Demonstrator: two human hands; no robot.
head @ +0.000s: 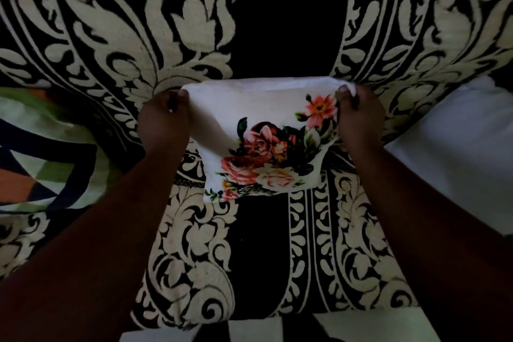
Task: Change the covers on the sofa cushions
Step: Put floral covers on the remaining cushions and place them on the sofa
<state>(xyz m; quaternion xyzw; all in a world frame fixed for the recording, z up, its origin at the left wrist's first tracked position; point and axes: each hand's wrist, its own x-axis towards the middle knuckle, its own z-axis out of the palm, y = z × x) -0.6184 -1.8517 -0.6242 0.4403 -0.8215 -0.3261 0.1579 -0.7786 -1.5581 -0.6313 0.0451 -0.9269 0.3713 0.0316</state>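
Hands pinch the floral cushion cover (261, 144) by its top corners, left hand (163, 119) and right hand (358, 116) spread apart, probably holding its mouth open over the black-and-cream sofa (111, 36) seat.

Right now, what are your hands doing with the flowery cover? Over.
Left hand and right hand each grip a top corner of the floral cover. Cover stretched wide over the black-and-cream cushion. Nothing in the way.

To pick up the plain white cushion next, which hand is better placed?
The right hand, likely. Both hands pinch the floral cover at its top corners, but the white cushion lies just beside the right; the left hand is across the cover.
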